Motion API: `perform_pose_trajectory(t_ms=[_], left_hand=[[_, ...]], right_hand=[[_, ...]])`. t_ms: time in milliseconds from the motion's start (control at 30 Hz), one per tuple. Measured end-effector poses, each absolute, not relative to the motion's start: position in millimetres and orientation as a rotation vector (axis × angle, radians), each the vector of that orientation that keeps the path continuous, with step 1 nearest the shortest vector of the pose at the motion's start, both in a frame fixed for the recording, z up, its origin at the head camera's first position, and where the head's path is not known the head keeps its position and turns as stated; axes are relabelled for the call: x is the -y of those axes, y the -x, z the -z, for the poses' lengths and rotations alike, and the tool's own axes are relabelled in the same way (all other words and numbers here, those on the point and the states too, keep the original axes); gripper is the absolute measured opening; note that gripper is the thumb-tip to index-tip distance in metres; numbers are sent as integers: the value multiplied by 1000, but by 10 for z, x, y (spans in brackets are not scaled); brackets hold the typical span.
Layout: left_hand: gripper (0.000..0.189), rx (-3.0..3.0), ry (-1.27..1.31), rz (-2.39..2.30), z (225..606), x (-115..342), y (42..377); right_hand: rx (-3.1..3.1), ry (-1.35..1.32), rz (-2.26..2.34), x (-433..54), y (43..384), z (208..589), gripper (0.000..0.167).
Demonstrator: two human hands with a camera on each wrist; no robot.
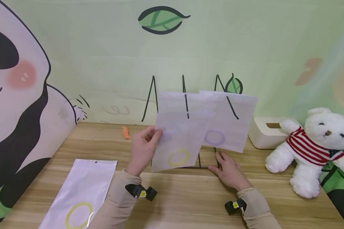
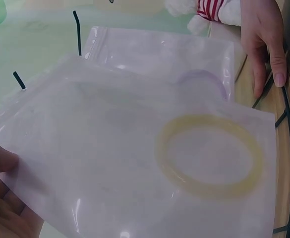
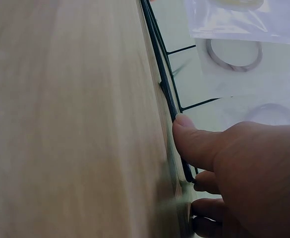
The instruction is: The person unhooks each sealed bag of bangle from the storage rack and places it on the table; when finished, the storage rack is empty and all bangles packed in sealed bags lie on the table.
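My left hand [image 1: 141, 149] pinches the side edge of a translucent white pouch [image 1: 175, 133] between thumb and fingers. A yellow ring [image 2: 260, 158] shows near that pouch's lower end. Behind and to the right hangs a similar pouch [image 1: 238, 124] with a purple ring [image 1: 205, 137], partly covered by the held one. Both overlap a black wire rack [image 3: 170, 94] with upright peaked prongs. At the rack's lower right corner, my right hand [image 1: 229, 170] grips the bottom wire, its thumb on the near side and fingertips beyond it.
Another white pouch [image 1: 89, 181] with a yellow ring lies on the wooden table at the left. A small orange object [image 1: 125, 132] is near the wall. On the right stand a white box [image 1: 262, 136] with a slot and a white teddy bear [image 1: 306, 144] in a striped shirt.
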State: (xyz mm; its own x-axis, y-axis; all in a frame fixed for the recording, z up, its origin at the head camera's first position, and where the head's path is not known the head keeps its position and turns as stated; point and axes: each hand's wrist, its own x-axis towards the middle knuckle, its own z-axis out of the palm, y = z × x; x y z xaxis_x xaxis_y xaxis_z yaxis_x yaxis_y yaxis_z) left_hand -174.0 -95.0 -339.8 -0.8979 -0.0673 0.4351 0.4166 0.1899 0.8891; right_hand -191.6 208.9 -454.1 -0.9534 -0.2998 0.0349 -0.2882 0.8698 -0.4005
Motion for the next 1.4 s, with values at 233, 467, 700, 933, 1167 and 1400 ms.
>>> perform_pose_trajectory(t_ms=[233, 467, 700, 933, 1167, 1400], left_hand=[[15, 2097, 338, 1763, 3393, 955, 1713], [15, 2074, 364, 1759, 3409, 961, 1708], [15, 2085, 378, 1742, 3402, 967, 1703], [17, 2078, 388, 1746, 3393, 963, 1696], [15, 2082, 381, 1739, 3376, 957, 1670], [14, 2076, 387, 1762, 3367, 952, 1643]], right_hand=[[-3020, 480, 642, -2085, 1918, 4550, 71], [-3010, 479, 648, -2089, 1921, 4550, 71], [-3018, 484, 640, -2093, 1935, 4560, 70], [-3018, 477, 643, -2092, 1937, 4553, 71], [-3014, 477, 643, -2093, 1925, 4548, 71], [-3012, 478, 646, -2095, 1916, 4562, 72]])
